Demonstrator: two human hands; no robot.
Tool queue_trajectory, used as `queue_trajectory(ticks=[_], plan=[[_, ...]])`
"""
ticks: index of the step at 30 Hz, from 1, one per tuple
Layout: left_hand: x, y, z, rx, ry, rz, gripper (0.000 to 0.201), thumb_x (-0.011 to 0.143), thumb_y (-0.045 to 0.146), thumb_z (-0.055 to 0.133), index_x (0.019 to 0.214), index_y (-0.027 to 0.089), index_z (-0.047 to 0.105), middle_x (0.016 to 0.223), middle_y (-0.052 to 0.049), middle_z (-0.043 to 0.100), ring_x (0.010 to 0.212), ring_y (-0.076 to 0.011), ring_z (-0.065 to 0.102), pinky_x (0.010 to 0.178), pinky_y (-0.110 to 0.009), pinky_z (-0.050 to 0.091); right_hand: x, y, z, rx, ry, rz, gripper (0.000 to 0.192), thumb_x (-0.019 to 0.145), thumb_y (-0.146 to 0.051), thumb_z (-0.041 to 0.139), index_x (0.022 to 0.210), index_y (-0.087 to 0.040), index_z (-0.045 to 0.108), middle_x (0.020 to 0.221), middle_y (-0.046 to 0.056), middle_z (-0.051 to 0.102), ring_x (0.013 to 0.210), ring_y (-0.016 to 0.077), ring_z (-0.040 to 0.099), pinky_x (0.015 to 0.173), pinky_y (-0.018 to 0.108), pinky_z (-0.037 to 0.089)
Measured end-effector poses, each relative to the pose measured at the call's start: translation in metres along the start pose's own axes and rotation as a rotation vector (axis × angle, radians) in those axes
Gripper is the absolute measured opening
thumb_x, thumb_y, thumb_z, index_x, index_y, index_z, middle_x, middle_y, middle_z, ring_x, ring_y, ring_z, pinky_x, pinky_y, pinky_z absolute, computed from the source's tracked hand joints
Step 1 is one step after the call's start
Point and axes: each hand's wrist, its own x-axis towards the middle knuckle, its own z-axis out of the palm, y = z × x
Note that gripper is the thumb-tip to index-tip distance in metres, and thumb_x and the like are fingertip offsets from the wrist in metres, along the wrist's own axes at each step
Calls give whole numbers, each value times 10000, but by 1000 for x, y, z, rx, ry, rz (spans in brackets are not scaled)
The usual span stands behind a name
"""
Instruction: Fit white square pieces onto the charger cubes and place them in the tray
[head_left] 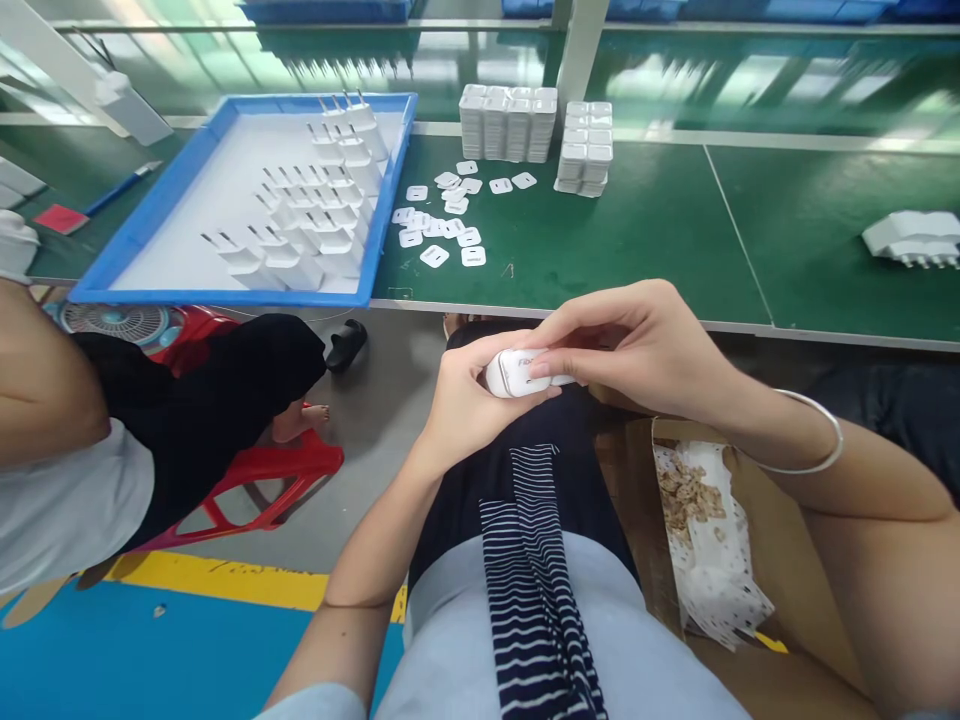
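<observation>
Over my lap, my left hand [461, 405] is wrapped round a small white charger [501, 376], its end face with dark print turned up. My right hand [645, 340] closes on the same charger from the right, its thumb pressed on the printed face. A bit of white shows under the right fingertips, but I cannot tell whether it is a separate piece. Beyond my hands, several loose white cover plates [472, 256] with small slots lie scattered on the green table [637, 240].
At left, a blue-rimmed tray [367, 270] holds several white chargers [285, 262], prongs up. Stacks of white pieces [510, 125] stand at the back. More chargers [911, 238] lie far right. A cardboard box [641, 500] with scraps is by my right leg. Another person [67, 400] sits left.
</observation>
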Motion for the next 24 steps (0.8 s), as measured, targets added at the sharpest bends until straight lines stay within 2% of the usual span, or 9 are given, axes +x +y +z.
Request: queue_trajectory(ticks=[4, 7, 12, 18, 24], plan=[[-1, 0, 0, -5, -6, -2, 368, 678, 215, 908, 1026, 199, 792, 977, -36, 797, 871, -226, 756, 772, -333, 629, 2, -3, -2, -56, -24, 15, 80, 814, -286, 811, 796, -247, 744, 711, -17, 687, 623, 139, 604, 489, 306, 419], [-1, 1, -1, 38, -9, 9, 343, 684, 209, 905, 1009, 197, 796, 977, -37, 799, 873, -226, 755, 780, -329, 624, 3, -6, -3, -89, -38, 33, 56, 822, -226, 785, 822, -245, 733, 680, -26, 669, 600, 126, 597, 476, 292, 406], [0, 2, -3, 84, -6, 30, 330, 685, 243, 910, 990, 192, 796, 970, -42, 798, 852, -227, 749, 752, -326, 613, 5, -7, -2, -97, -42, 40, 70, 821, -248, 784, 808, -234, 717, 690, -17, 672, 575, 120, 584, 446, 287, 369], [-1, 0, -3, 72, -22, 74, 276, 713, 224, 887, 970, 197, 790, 975, -36, 799, 846, -208, 748, 752, -303, 604, 8, -8, -2, -116, -87, 57, 119, 816, -240, 796, 749, -228, 698, 677, -1, 666, 624, 150, 609, 518, 304, 418], [-4, -5, -3, 99, -23, 75, 339, 687, 223, 906, 1009, 217, 801, 979, -41, 803, 840, -213, 753, 764, -313, 615, 15, -10, -2, -303, -121, 54, 124, 792, -162, 803, 768, -202, 688, 531, -61, 503, 498, 95, 460, 484, 276, 291]])
